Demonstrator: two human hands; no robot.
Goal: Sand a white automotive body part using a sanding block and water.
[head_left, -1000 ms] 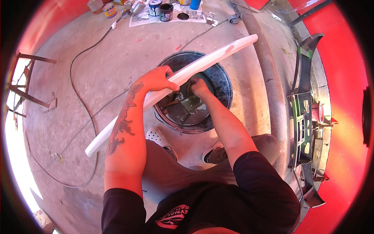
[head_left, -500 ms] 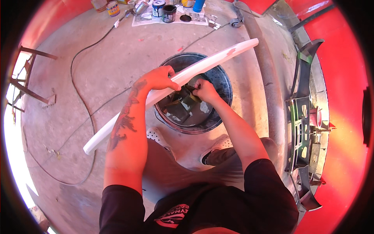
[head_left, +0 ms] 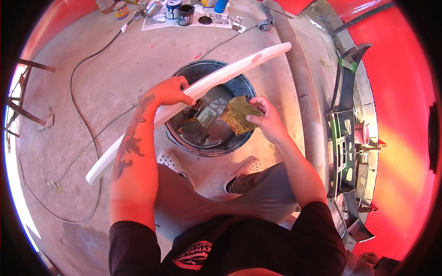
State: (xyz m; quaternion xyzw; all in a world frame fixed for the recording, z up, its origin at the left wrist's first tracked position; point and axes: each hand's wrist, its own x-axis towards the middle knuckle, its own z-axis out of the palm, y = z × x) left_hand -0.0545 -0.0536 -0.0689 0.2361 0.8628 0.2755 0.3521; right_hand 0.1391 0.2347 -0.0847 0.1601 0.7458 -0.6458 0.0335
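Note:
My left hand grips a long white curved panel strip near its middle, holding it slantwise over a round dark tub of water. My right hand holds a yellowish sheet of sandpaper just above the tub, below the strip. Several more dark sandpaper pieces lie in the water. The strip has a reddish patch near its far end.
Paint cans and jars stand on paper at the top. A black cable loops over the concrete floor on the left. A grey pipe and a dark bumper part lie to the right beside a red car body. My shoes rest near the tub.
My right hand has lifted out of the tub with the sandpaper sheet, which now shows unfolded. The white strip has shifted slightly in my left hand.

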